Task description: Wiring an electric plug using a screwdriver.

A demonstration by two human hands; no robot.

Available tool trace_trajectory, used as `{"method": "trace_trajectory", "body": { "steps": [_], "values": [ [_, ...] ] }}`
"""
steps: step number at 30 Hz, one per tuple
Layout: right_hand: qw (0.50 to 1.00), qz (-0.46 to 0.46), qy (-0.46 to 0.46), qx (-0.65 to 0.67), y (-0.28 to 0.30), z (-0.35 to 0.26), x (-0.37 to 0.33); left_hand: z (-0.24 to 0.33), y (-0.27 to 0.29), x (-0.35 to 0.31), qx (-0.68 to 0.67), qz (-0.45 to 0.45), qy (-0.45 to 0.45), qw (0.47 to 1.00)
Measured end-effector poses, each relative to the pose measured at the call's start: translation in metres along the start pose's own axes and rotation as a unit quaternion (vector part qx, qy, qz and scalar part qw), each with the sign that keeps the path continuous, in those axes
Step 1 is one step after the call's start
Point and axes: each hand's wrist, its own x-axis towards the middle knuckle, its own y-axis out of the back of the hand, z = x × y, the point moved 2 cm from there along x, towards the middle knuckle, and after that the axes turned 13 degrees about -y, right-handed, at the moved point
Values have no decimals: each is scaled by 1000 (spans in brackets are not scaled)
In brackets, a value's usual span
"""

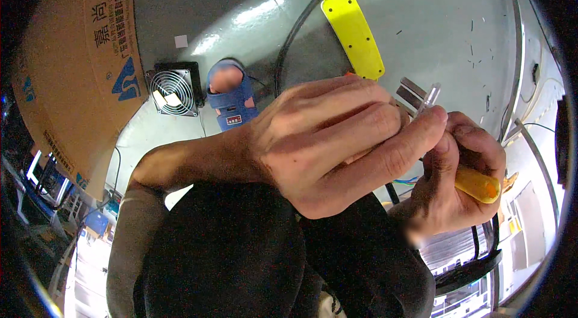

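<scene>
In front of my lap, my left hand [337, 143] reaches across to the right with its fingers closed. Past its fingertips stick out a small part with flat dark metal prongs [412, 90] and a clear plastic tip [431, 96]. The rest of that part is hidden behind the fingers. My right hand [457, 179] is closed close by, its thumb nearly touching the left fingertips. A tool with a yellow handle [477, 185] is held in it, the handle end showing below the fingers. Its working end is hidden. Thin blue and green wires [404, 182] show between my hands.
A yellow power strip [354, 35] lies on the grey floor beyond my hands, with a black cable [288, 47] beside it. To the left are a blue sandal on a foot [232, 98], a fan [173, 90] and a large cardboard box [78, 65]. Dark scraps dot the floor at right.
</scene>
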Motion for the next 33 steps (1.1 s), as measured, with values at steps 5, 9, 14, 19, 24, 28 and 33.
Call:
{"method": "trace_trajectory", "body": {
  "steps": [5, 9, 14, 19, 24, 28, 33],
  "values": [
    [992, 36, 59, -101, -4, -1, 3, -2, -1, -2, -1, 5, -11, 1000],
    [972, 48, 160, -168, 3, -2, 6, -1, 0, 1, -9, 11, 5, 1000],
    [953, -10, 200, -228, 5, -10, 12, -2, 1, 3, 12, -7, 3, 1000],
    [961, -14, 146, -234, 3, -15, 9, 1, 3, 1, 27, 6, -10, 1000],
    [940, -20, 202, -274, 5, -15, 13, 2, 4, 0, -21, -24, -6, 999],
    [953, 5, 219, -211, 5, -8, 11, -1, 2, -1, -34, -16, -7, 999],
    [937, -20, 200, -285, 4, -22, 9, -2, 2, -1, -27, -21, -9, 999]
  ]
}}
